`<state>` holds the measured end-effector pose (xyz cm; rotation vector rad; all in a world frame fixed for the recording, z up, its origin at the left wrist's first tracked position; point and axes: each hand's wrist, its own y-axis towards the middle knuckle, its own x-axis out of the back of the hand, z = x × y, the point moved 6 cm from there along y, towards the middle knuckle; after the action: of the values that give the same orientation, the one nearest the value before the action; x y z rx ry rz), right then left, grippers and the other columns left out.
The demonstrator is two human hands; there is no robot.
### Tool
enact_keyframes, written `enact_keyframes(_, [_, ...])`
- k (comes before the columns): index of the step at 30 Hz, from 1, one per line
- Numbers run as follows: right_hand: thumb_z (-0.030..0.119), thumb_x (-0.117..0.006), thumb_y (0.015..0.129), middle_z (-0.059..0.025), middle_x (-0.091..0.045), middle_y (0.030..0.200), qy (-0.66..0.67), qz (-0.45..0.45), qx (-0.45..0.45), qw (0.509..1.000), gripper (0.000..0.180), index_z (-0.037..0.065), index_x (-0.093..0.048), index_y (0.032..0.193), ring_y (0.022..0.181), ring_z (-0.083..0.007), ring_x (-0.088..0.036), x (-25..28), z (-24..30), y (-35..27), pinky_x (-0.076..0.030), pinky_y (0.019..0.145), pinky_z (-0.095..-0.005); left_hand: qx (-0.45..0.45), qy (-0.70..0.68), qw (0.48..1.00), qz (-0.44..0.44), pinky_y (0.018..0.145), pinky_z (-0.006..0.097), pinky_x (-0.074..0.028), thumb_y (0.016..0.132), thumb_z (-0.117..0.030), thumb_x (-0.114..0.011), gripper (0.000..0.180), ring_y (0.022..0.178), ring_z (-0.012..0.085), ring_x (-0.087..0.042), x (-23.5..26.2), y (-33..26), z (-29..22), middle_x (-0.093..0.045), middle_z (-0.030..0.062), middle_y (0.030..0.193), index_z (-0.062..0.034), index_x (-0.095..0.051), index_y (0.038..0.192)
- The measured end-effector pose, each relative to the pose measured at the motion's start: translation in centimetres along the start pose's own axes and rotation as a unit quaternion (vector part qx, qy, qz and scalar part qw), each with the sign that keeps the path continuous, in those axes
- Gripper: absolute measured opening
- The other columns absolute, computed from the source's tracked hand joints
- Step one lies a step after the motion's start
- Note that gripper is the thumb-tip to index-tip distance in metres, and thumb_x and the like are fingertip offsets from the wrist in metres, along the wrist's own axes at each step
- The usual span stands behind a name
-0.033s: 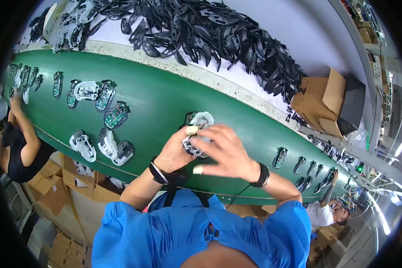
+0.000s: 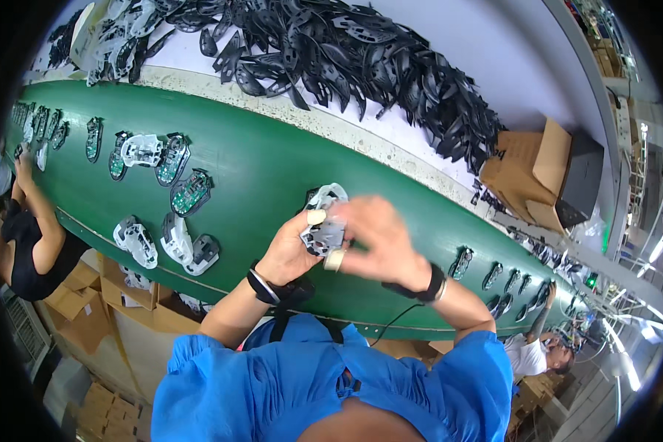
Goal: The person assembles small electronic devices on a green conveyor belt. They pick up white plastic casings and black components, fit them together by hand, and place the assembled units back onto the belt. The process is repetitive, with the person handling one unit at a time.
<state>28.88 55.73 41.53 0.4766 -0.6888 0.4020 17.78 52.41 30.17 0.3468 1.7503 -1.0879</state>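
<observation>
Over the green belt, my left hand (image 2: 289, 249) is closed around a partly assembled computer mouse (image 2: 324, 230) with a whitish-grey plastic cover over a dark base. A pale finger cot caps the left thumb, which presses on the mouse's left side. At its right side is my right hand (image 2: 379, 239), smeared by motion. The right thumb, also in a pale cot, lies at the mouse's near end, while the fingers blur over its upper right edge. Their grip is unclear, and they hide part of the mouse.
Mouse bodies with green circuit boards (image 2: 191, 191) and grey shells (image 2: 135, 241) lie left on the belt (image 2: 258, 162); more mice (image 2: 461, 263) lie right. Black plastic shells (image 2: 346, 55) pile along the far ledge beside a carton (image 2: 519, 166). Co-workers (image 2: 37, 236) sit at both ends.
My right hand has drawn in against the mouse; its thumb has moved up to the near end. The grey cover shows more fully. My left hand keeps its hold.
</observation>
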Motion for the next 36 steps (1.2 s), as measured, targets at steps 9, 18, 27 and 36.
enact_keyframes(9, [0.024, -0.065, 0.080, -0.0158, -0.069, 0.081, -0.233, -0.190, -0.388, 0.871, 0.028, 0.005, -0.064, 0.100, 0.075, -0.0374, -0.066, 0.3, -25.0, 1.2, -0.052, 0.070, -0.0451, -0.055, 0.115, 0.991, -0.047, 0.083, 0.036, -0.054, 0.081, -0.017, -0.063, 0.065, 0.099, 0.0245, -0.064, 3.0, 0.9, -0.9, -0.058, 0.0159, 0.121, -0.0007, -0.037, 0.138])
enact_keyframes(18, [0.018, -0.070, 0.073, -0.0058, -0.061, 0.093, -0.363, 0.018, -0.088, 0.927, 0.032, 0.008, -0.065, 0.103, 0.088, -0.0237, -0.058, -1.6, -15.7, -5.1, -0.047, 0.068, -0.0352, -0.163, 0.167, 0.969, -0.078, 0.079, 0.034, -0.054, 0.087, -0.027, -0.059, 0.057, 0.098, 0.0212, -0.062, 4.7, -0.6, -2.7, -0.059, 0.0160, 0.118, 0.0007, -0.041, 0.134])
enact_keyframes(27, [0.009, -0.068, 0.077, -0.0131, -0.068, 0.081, -0.081, -0.120, -0.292, 0.945, 0.016, -0.001, -0.068, 0.090, 0.070, -0.0271, -0.066, -0.1, -19.6, -4.0, -0.052, 0.068, -0.0343, -0.197, 0.179, 0.961, -0.073, 0.074, 0.029, -0.053, 0.093, -0.032, -0.054, 0.050, 0.092, 0.0178, -0.062, 1.1, -2.7, -2.4, -0.060, 0.0113, 0.109, -0.0060, -0.039, 0.133])
enact_keyframes(36, [-0.005, -0.070, 0.075, -0.0023, -0.065, 0.078, 0.347, -0.272, -0.246, 0.863, 0.035, 0.002, -0.059, 0.107, 0.072, -0.0066, -0.060, 0.2, 5.1, -7.6, -0.048, 0.066, -0.0222, -0.312, 0.222, 0.924, -0.020, 0.086, 0.030, -0.048, 0.098, -0.053, -0.036, 0.059, 0.100, 0.0151, -0.059, -5.2, -7.2, 1.6, -0.061, 0.0077, 0.112, -0.0022, -0.049, 0.127])
